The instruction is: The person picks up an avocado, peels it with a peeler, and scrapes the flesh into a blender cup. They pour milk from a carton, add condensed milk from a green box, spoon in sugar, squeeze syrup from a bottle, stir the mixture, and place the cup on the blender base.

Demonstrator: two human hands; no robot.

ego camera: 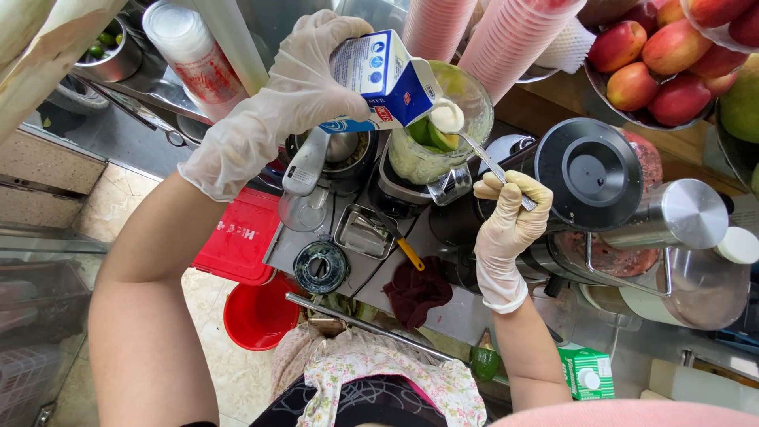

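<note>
Head view shows little free room: stacked pink cups point(506, 35) crowd the top centre, a bowl of red fruit point(656, 59) fills the upper right, and a black blender lid point(593, 174) sits just right of my spoon hand. My gloved left hand point(292, 95) is closed around a tilted blue-and-white carton point(379, 79), its spout over the blender jar point(443, 126) at upper centre, which holds green pieces. My gloved right hand point(510, 217) pinches the handle of a metal spoon point(462, 130), whose white-filled bowl sits at the jar's rim, just beneath the carton.
</note>
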